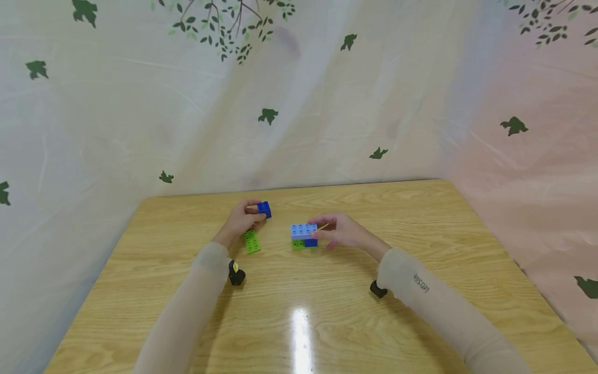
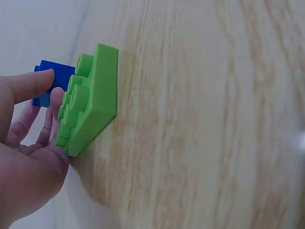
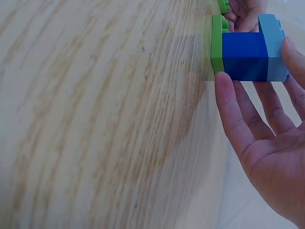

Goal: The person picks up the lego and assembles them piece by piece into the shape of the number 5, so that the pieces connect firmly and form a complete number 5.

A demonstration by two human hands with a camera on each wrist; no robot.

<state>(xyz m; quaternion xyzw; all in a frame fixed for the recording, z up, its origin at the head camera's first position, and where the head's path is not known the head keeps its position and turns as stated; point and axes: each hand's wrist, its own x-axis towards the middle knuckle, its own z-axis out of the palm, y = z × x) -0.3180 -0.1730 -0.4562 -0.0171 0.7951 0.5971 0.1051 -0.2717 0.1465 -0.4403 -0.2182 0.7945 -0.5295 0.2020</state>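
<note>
On the left, my left hand (image 1: pixel 241 220) pinches a dark blue toy building brick (image 1: pixel 263 209) between thumb and fingers. A green building plate (image 1: pixel 252 241) with studs lies flat on the table just below that hand; the left wrist view shows the plate (image 2: pixel 95 95) in front of the fingers. Right of it stands a small stack: a light blue brick (image 1: pixel 301 231) on top, a dark blue brick (image 3: pixel 245 56) in the middle and a green plate (image 3: pixel 217 44) underneath. My right hand (image 1: pixel 343 229) holds the stack's right end, thumb at the light blue brick, fingers behind.
Everything lies on a wooden table (image 1: pixel 299 291), with a bright reflection near its front. A pale cloth with leaf prints (image 1: pixel 308 93) hangs behind the table. Small black devices (image 1: pixel 237 274) sit at both wrists.
</note>
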